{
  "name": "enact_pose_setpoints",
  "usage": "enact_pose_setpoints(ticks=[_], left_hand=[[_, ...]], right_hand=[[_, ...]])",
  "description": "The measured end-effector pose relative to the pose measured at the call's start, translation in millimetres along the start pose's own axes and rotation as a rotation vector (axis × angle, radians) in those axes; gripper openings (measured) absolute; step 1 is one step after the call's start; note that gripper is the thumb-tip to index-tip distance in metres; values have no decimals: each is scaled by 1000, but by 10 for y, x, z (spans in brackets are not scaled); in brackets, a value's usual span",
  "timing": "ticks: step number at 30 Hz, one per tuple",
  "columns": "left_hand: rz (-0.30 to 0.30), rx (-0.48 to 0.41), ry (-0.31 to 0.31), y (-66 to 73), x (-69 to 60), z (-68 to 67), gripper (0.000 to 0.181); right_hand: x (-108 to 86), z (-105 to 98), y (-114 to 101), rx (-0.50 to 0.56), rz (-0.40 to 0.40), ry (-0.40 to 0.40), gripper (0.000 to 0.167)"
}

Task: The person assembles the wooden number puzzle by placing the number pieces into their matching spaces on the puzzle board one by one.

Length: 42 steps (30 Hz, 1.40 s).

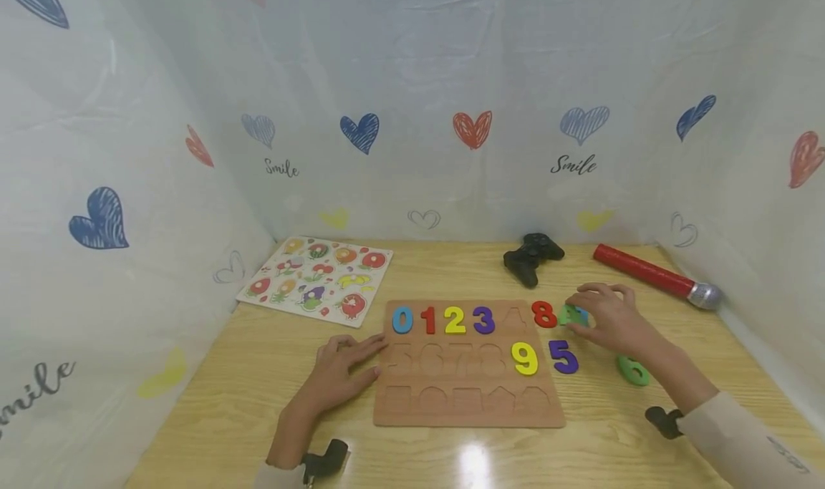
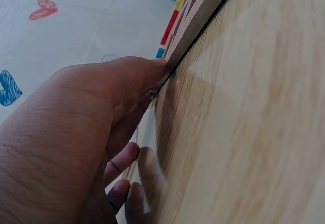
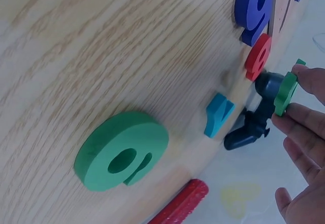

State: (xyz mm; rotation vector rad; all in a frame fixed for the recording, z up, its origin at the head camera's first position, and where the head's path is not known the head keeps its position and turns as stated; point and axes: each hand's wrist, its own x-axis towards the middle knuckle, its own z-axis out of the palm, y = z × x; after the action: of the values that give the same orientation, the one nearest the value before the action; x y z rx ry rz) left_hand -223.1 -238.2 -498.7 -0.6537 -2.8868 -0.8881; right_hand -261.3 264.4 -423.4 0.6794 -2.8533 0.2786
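Observation:
My right hand pinches a green number piece that looks like a 4, held above the table between thumb and fingers. Beneath it, partly covered in the head view, lies a blue 7. My left hand touches the left edge of a brown wooden number board, its fingers loosely extended. A blue 0, red 1, yellow 2 and purple 3 sit along the top row. A yellow 9 lies at the second row's right end.
Right of the board lie a red 8, a purple 5 and a green 6. Farther back are a black game controller, a red microphone and a fruit puzzle board. Printed curtains enclose the table.

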Motion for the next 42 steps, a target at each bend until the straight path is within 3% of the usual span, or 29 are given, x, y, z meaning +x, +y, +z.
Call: enact_pose_setpoints(ticks=[6,31,42], left_hand=[[25,-16,12,3,-3,-3,48],[1,-5,-2,-20,4,-2,48],[2,10,2,-51,15,25,48]], right_hand=[[37,26,-63,18,0,-5,35],[173,122,-236,28,-44,-1,36],[247,170,-325,70,-58,-4,23]])
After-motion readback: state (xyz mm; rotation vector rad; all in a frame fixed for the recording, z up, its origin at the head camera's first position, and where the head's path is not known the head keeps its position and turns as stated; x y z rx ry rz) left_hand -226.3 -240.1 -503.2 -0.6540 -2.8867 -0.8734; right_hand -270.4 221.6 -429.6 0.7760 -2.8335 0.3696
